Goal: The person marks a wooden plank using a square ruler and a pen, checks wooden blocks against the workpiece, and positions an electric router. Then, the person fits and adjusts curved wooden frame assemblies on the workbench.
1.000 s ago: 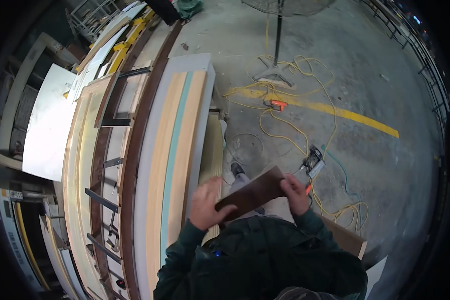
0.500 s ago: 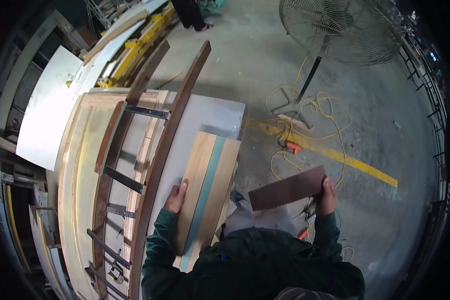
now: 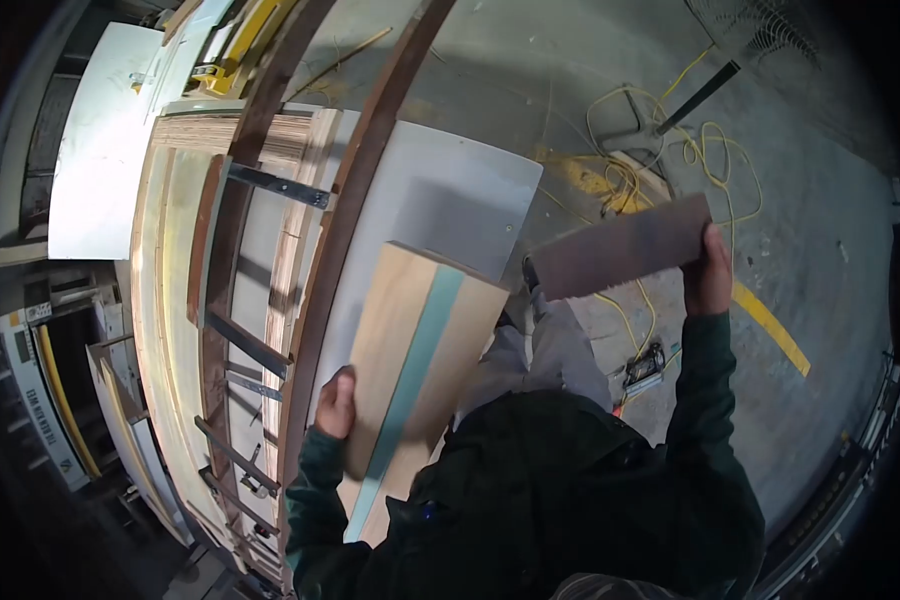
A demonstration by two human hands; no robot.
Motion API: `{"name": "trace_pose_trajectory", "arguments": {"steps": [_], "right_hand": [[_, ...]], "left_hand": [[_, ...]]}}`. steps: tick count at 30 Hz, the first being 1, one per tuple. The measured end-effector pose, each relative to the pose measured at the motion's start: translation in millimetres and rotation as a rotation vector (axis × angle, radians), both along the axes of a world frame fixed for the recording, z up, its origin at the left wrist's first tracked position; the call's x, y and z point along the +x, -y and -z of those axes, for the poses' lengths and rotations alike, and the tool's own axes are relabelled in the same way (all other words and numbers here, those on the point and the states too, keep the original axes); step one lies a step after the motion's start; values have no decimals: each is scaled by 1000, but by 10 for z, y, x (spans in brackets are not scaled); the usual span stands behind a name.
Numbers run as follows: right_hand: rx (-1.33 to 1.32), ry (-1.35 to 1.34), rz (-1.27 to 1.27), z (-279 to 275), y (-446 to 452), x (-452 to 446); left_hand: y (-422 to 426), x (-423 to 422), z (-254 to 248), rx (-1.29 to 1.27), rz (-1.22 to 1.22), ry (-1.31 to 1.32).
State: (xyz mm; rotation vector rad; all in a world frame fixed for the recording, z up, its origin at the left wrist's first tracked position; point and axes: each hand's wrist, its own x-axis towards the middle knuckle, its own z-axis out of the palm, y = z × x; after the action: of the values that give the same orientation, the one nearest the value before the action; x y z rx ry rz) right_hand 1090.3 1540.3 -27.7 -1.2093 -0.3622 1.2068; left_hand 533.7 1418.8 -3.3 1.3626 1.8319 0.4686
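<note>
A thick wooden board (image 3: 385, 330) with a teal stripe along its length lies at a slant over the pale panel. My left hand (image 3: 336, 403) is against the board's left edge, thumb on top and the other fingers mostly hidden. Out to the right, my right hand (image 3: 708, 272) grips the end of a flat dark brown sheet (image 3: 620, 247), which is raised above my legs, apart from the board.
A pale panel (image 3: 470, 180) lies beneath the board. Left of it runs a brown frame (image 3: 362, 150) with dark crossbars. Yellow cords (image 3: 728, 150) and a fan stand (image 3: 698, 98) are on the floor, upper right. A power tool (image 3: 644, 368) lies beyond my legs.
My right hand has swung the brown sheet away from my left hand, outward and up. My left hand has let go of the sheet and taken the board's edge. The view has shifted.
</note>
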Motion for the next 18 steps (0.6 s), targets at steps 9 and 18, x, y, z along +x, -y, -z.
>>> {"name": "trace_pose_trajectory", "arguments": {"steps": [9, 18], "right_hand": [[-129, 21, -515, 75, -569, -1559], [130, 696, -901, 544, -421, -2218]], "left_hand": [[-103, -299, -699, -60, -91, -30], [-329, -138, -282, -102, -24, -132]]}}
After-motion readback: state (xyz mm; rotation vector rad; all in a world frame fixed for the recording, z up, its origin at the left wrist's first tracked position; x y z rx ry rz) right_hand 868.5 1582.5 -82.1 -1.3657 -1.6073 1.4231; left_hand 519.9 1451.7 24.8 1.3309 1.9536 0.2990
